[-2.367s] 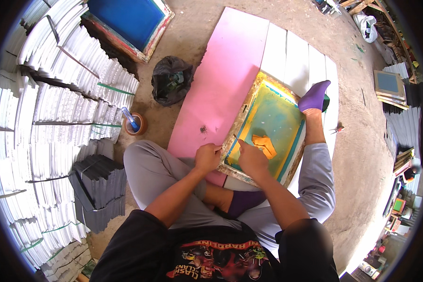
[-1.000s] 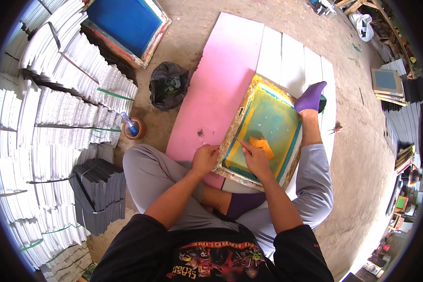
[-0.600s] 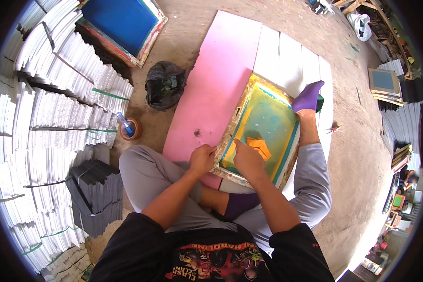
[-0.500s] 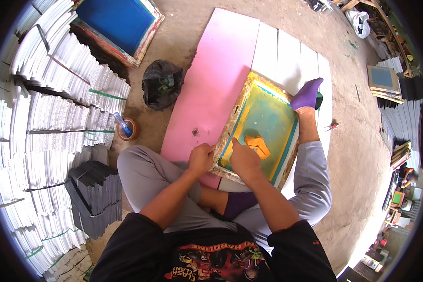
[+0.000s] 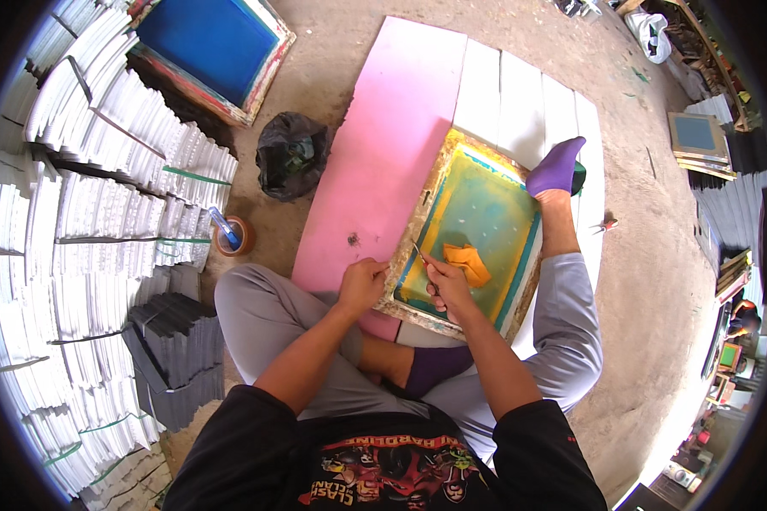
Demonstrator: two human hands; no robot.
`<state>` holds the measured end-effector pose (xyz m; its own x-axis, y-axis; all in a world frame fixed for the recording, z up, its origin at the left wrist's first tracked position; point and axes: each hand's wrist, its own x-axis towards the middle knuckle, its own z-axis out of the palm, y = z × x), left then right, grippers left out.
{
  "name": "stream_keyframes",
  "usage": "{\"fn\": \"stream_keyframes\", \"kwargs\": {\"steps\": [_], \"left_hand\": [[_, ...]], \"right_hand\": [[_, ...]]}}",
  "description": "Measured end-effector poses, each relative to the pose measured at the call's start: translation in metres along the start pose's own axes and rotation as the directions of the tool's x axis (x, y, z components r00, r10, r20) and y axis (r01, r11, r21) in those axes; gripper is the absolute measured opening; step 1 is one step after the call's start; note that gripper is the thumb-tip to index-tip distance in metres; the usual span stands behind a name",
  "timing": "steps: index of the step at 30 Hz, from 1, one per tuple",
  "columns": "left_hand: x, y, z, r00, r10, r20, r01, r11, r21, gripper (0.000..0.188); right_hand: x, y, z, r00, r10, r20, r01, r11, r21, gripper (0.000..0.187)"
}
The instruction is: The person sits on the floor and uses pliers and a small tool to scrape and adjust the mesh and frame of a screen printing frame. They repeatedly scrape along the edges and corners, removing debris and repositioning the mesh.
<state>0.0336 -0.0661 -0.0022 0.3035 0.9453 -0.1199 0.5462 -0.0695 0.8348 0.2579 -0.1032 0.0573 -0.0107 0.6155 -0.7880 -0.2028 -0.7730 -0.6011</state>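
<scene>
A screen-printing frame (image 5: 413,223) with a worn, paint-stained wooden border and green-yellow mesh lies tilted in front of me. My left hand (image 5: 363,284) is closed at its left edge, with the fingertips against the wood; what they pinch, if anything, is hidden. Over the lower left of the mesh, my right hand (image 5: 450,294) grips a thin, pointed tool (image 5: 420,251), whose tip points up and left toward the frame's left side. Fingers cover most of this tool, so its kind does not show. A crumpled orange cloth (image 5: 468,265) rests on the mesh beside my right hand.
Under the frame lie a pink sheet (image 5: 383,136) and white panels (image 5: 521,98). My purple-socked foot (image 5: 556,168) is at the frame's right. Left are a black plastic bag (image 5: 293,153), a tape roll (image 5: 233,236) and tall paper stacks (image 5: 102,209). A blue screen (image 5: 209,43) lies beyond.
My right hand has rolled over and shifted slightly right, so its curled fingers and more of the tool now show. My left hand stays at the frame's edge. The cloth has not moved.
</scene>
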Motion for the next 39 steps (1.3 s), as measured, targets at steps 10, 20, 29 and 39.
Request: {"fn": "stream_keyframes", "kwargs": {"steps": [10, 20, 29, 39], "left_hand": [[0.001, 0.004, -0.003, 1.0, 0.007, 0.007, -0.006, 0.999, -0.036, 0.027], [-0.001, 0.016, 0.001, 0.999, -0.036, -0.034, 0.034, 0.998, -0.061, 0.026], [0.0, 0.01, 0.003, 0.999, -0.018, -0.041, 0.016, 0.998, -0.059, 0.026], [0.001, 0.004, 0.005, 1.0, 0.006, -0.025, -0.007, 0.999, -0.041, 0.028]], "right_hand": [[0.031, 0.006, -0.019, 0.982, -0.16, 0.096, 0.17, 0.979, -0.111, 0.04], [0.022, 0.019, -0.03, 0.845, -0.535, 0.024, 0.433, 0.657, -0.617, 0.037], [0.007, -0.011, -0.01, 0.821, -0.57, -0.026, 0.305, 0.477, -0.825, 0.036], [-0.023, -0.061, 0.048, 0.937, -0.324, -0.126, -0.062, 0.201, -0.978, 0.049]]}}
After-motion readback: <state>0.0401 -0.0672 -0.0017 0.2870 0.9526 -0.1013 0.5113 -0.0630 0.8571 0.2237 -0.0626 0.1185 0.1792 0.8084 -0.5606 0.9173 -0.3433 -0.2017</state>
